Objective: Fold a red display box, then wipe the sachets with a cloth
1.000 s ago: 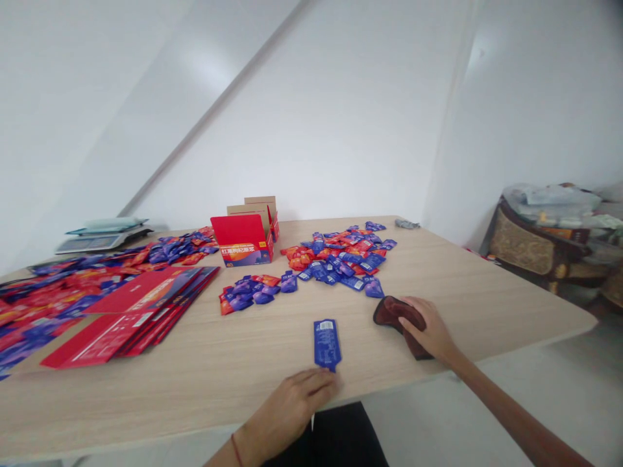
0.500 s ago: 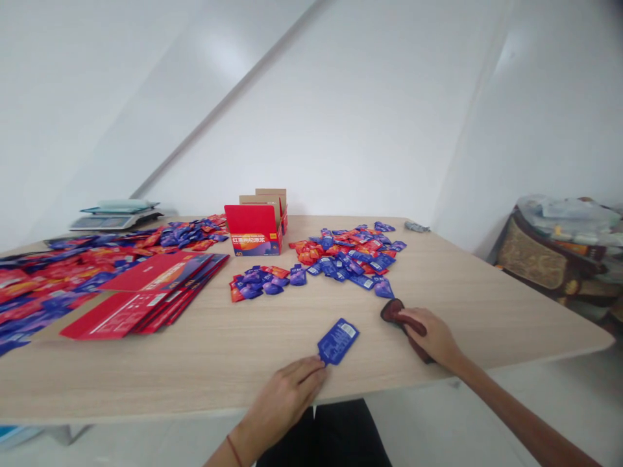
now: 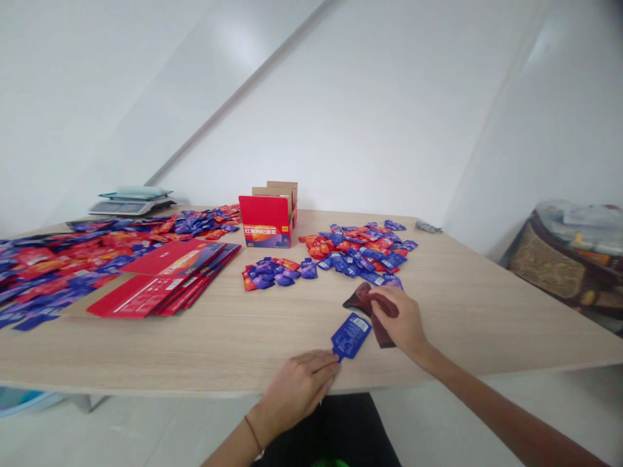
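Note:
A single blue sachet (image 3: 351, 335) lies flat near the front edge of the wooden table (image 3: 219, 337). My left hand (image 3: 299, 384) pinches its near tip with closed fingers. My right hand (image 3: 402, 318) is closed on a dark red cloth (image 3: 366, 305), which touches the far right side of the sachet. Beyond them lie a small heap of blue and red sachets (image 3: 275, 272) and a larger heap of sachets (image 3: 360, 251).
An open red carton (image 3: 268, 217) stands at the table's middle back. Flat red cartons (image 3: 165, 279) are stacked to the left, with more sachets (image 3: 58, 266) spread beyond them. A scale (image 3: 130, 201) sits at the far left corner. Cluttered furniture (image 3: 569, 253) stands to the right.
My right hand has slid the cloth left, from apart on the right to against the sachet. The sachet has turned from straight to slanted right, my left hand keeping its tip.

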The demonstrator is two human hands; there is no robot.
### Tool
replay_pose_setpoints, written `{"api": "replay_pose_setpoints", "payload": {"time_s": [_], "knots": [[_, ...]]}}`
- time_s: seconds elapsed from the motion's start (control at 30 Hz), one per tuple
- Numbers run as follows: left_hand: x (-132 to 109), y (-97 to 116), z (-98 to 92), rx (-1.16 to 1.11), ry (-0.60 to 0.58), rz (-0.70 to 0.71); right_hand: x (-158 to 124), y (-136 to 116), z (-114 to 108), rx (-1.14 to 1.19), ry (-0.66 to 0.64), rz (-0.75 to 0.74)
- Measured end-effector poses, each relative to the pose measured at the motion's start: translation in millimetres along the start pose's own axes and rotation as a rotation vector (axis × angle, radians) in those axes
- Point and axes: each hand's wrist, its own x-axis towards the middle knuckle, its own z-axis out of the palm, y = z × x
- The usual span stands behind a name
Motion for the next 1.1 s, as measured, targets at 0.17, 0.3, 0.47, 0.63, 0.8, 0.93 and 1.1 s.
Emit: {"api": "replay_pose_setpoints", "payload": {"time_s": [0.17, 0.3, 0.47, 0.63, 0.8, 0.93, 1.1], "knots": [[0, 1, -1.7, -0.06, -0.005, -0.034, -18, -45, 33, 0.057, -0.259, -0.144], [1, 4, -3.2, -0.098, -0.013, -0.077, -34, -48, 55, 0.052, -0.41, -0.152], [3, 4, -2.4, -0.119, -0.006, -0.077, -39, -35, 62, 0.0, -0.464, -0.141], [1, 1, 1.8, -0.112, 0.001, -0.063, -37, -23, 60, -0.076, -0.482, -0.175], [0, -1, 2.4, -0.079, -0.002, -0.044, -30, -15, 57, -0.167, -0.479, -0.153], [0, -1, 2.3, -0.075, -0.007, -0.06, -24, -5, 52, -0.237, -0.485, -0.104], [-1, -1, 1.2, -0.097, -0.003, -0.072, -18, 13, 44, -0.357, -0.44, -0.008]]}}
